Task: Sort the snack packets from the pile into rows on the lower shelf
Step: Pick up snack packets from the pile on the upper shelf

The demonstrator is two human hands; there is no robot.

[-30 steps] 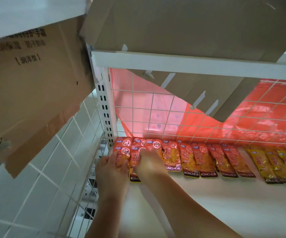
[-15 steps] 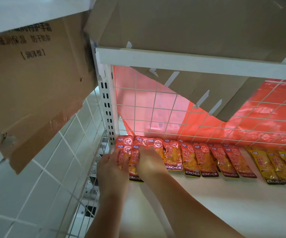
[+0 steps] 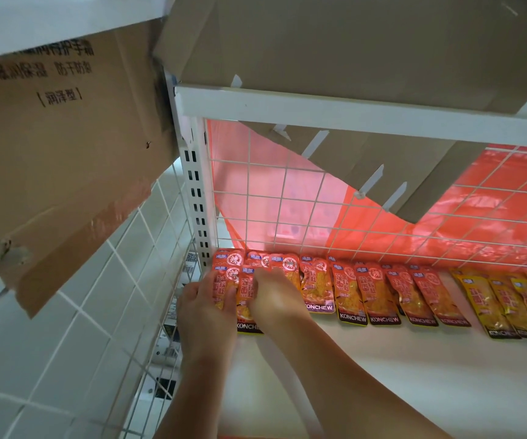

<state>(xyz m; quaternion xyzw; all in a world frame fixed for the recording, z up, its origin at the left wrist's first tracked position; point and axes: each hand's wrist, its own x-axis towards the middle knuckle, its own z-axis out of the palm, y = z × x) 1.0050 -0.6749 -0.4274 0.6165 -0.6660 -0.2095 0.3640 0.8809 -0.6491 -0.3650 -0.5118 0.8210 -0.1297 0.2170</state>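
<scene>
A row of red snack packets (image 3: 351, 289) lies along the back of the white lower shelf (image 3: 398, 369), with yellow packets (image 3: 496, 299) continuing it on the right. My left hand (image 3: 203, 307) is at the row's far left end, its thumb lying over a red packet (image 3: 224, 282) it pinches. My right hand (image 3: 275, 297) is beside it, fingers curled over the neighbouring red packet (image 3: 245, 299), whose KONCHEW end sticks out nearer than the row. Both hands hide most of these packets.
A white wire grid (image 3: 319, 217) with red plastic sheeting behind it closes the back. The white upright post (image 3: 197, 198) stands just left of my hands. Cardboard boxes (image 3: 351, 42) sit on the upper shelf and a cardboard flap (image 3: 59, 137) hangs at left.
Both hands stay on the leftmost red packets and have edged slightly towards the back. The packet under my right hand has shifted a little.
</scene>
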